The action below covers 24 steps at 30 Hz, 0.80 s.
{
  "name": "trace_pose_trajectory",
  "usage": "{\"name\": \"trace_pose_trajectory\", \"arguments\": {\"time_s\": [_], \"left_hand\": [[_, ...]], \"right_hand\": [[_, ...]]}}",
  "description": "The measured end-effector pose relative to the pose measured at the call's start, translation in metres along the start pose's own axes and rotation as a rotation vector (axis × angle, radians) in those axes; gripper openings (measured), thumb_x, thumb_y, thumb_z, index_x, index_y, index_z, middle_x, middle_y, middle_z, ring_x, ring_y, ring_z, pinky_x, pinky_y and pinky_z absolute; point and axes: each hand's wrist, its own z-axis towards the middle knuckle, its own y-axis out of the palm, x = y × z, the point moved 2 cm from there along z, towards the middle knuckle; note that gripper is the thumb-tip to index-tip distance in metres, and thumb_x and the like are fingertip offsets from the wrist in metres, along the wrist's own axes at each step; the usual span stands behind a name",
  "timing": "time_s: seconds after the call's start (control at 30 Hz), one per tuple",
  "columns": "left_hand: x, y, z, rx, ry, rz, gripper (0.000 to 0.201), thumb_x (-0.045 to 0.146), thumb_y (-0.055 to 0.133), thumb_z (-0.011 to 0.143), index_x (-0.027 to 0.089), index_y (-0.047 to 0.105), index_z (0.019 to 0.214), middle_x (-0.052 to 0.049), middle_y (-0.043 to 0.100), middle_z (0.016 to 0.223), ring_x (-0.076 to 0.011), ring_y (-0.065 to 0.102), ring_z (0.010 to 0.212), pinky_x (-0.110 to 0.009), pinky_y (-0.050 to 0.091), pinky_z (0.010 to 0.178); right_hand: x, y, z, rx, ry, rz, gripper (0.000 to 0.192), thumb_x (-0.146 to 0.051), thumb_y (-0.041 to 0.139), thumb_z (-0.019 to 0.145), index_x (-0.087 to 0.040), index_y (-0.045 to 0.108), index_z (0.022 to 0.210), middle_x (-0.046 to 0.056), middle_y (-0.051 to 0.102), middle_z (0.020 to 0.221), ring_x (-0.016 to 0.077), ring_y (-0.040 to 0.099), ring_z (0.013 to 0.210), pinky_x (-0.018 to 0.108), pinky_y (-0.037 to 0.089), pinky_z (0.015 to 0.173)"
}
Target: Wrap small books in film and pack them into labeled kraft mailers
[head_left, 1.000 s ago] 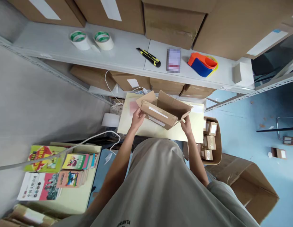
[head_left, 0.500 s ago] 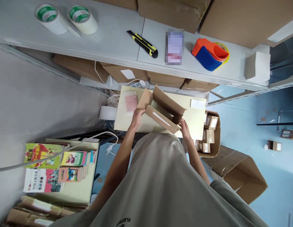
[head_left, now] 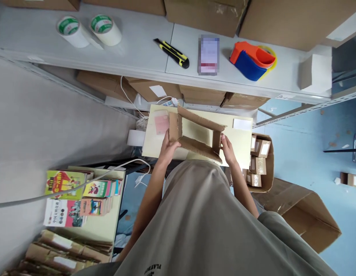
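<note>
I hold a small brown cardboard box [head_left: 197, 147] upright over a pale yellow table [head_left: 241, 142], its open top facing me and its flaps standing out. My left hand [head_left: 168, 149] grips the box's left end. My right hand [head_left: 228, 149] grips its right end. A pink slip in a clear sleeve [head_left: 161, 123] lies on the table just left of the box, and a white label [head_left: 242, 124] lies at the table's far right.
On the grey shelf [head_left: 137, 57] above lie two tape rolls [head_left: 90, 30], a yellow-black utility knife [head_left: 172, 53], an orange-blue tape dispenser [head_left: 251, 60] and a white block [head_left: 314, 73]. Books [head_left: 80, 197] are stacked at left. An open carton of small boxes [head_left: 261, 163] stands right.
The box has turned in my hands from lying tilted with its taped side toward me to standing with its open top up. My view shifted slightly.
</note>
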Motion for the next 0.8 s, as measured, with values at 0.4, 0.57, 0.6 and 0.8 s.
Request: {"name": "trace_pose_trajectory", "arguments": {"time_s": [0.4,0.57,0.6,0.8], "left_hand": [[0.004,-0.020,-0.025,-0.273,0.161,0.531,0.057,0.035,0.084,0.091,0.030,0.081,0.147,-0.012,0.065,0.166,-0.0363,0.063,0.156,-0.041,0.064,0.115],[-0.002,-0.025,-0.028,-0.357,0.151,0.631,0.075,0.063,0.097,0.085,0.028,0.080,0.149,-0.015,0.066,0.161,-0.0359,0.070,0.146,-0.040,0.068,0.109],[-0.001,-0.025,-0.028,-0.354,0.147,0.661,0.070,0.066,0.094,0.088,0.028,0.082,0.146,-0.015,0.067,0.159,-0.0351,0.071,0.144,-0.041,0.067,0.110],[0.009,-0.016,-0.018,-0.208,0.176,0.944,0.045,0.068,0.078,0.105,0.027,0.089,0.121,-0.013,0.082,0.127,-0.0336,0.079,0.120,-0.044,0.062,0.110]], "right_hand": [[0.018,0.013,0.018,0.064,-0.058,-0.069,0.092,-0.095,0.065,0.091,-0.017,0.075,0.139,0.022,0.081,0.146,0.0382,0.076,0.134,0.057,0.059,0.120],[0.026,0.002,0.022,0.057,0.007,-0.069,0.106,-0.099,0.071,0.083,-0.014,0.072,0.144,0.028,0.080,0.145,0.0408,0.079,0.129,0.057,0.064,0.111],[0.025,0.000,0.021,0.043,0.010,-0.060,0.107,-0.099,0.072,0.083,-0.014,0.071,0.147,0.028,0.080,0.146,0.0407,0.079,0.129,0.056,0.065,0.110],[0.020,-0.008,0.018,-0.042,-0.020,-0.026,0.108,-0.098,0.072,0.087,-0.017,0.068,0.157,0.025,0.074,0.158,0.0423,0.071,0.146,0.054,0.063,0.116]]}}
